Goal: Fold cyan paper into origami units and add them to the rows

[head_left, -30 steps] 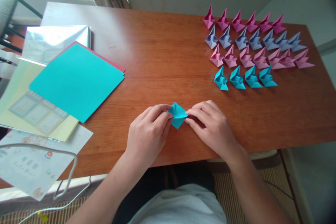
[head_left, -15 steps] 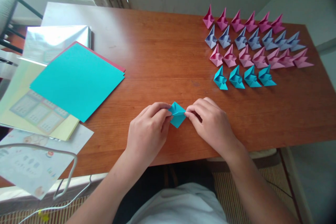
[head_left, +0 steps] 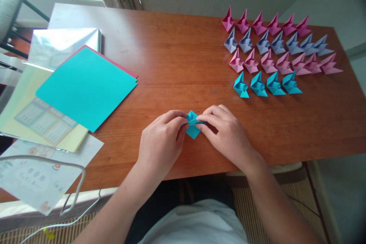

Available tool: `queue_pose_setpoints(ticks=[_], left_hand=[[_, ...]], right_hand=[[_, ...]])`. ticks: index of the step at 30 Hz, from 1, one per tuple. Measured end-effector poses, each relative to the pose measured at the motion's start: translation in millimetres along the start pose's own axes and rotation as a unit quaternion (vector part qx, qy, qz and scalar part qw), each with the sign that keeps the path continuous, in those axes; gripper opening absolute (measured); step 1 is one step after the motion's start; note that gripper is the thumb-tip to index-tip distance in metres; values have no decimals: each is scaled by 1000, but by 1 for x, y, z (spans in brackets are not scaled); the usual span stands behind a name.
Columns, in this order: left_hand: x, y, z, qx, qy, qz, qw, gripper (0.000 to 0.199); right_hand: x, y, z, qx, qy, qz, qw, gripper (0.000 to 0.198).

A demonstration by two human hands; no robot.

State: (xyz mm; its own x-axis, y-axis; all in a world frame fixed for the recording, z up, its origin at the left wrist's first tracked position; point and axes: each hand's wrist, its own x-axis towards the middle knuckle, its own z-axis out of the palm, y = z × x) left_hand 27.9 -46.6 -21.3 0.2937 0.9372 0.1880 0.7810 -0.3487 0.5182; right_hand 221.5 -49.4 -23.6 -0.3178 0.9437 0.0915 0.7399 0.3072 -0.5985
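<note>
A small turquoise piece of folded origami paper (head_left: 193,131) is held over the wooden table near its front edge. My left hand (head_left: 164,135) pinches its left corner between thumb and fingers. On the other side, my right hand (head_left: 225,129) has its thumb and fingertips closed on the right part of the paper, covering that corner. Top and bottom points of the diamond shape stay visible between the hands. Beyond my right hand stands a row of finished turquoise folded figures (head_left: 259,85).
Behind the turquoise row are rows of pink (head_left: 268,63), lavender (head_left: 277,44) and magenta folded figures (head_left: 259,24). At left, turquoise paper sheets (head_left: 88,87) lie over a yellow pad (head_left: 76,143) and a clear-wrapped pack (head_left: 67,40). A printed sheet (head_left: 34,179) overhangs the front edge.
My right hand has shifted slightly left, and its fingertips now cover more of the turquoise paper's right side. My left hand keeps its pinch. The camera view has moved a little.
</note>
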Motion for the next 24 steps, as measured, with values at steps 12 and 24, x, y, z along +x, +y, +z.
queue_pose_setpoints(ticks=[12,24], left_hand=[[-3,0,0,-1,-11,-5,1000,11],[-10,-1,6,-20,19,46,999,19]], right_hand=[[6,-3,6,16,-12,-11,1000,20],[13,-4,0,28,-43,9,999,17]])
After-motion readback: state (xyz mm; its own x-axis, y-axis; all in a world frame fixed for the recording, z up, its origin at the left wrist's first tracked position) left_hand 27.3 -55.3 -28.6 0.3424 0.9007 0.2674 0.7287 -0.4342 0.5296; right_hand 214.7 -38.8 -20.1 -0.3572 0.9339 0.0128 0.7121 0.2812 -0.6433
